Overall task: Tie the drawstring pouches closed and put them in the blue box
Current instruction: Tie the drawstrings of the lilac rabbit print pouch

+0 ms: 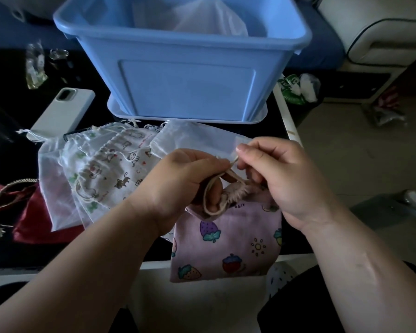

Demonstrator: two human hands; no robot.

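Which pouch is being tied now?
The lilac fruit-print pouch, nearest the person: left hand and right hand pinch its cord. The white pouches and red pouch lie untouched.

The left hand [178, 179] and right hand [281, 174] are bare, and so are both forearms. A faint pale streak [368, 266] marks the right forearm. Dark clothing [298, 308] covers the lap, lower right of frame.

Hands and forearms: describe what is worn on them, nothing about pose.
Nothing is worn. The left hand and right hand are bare, no gloves, rings or watch showing. Both forearms are bare to the frame's edge; a faint line marks the right forearm.
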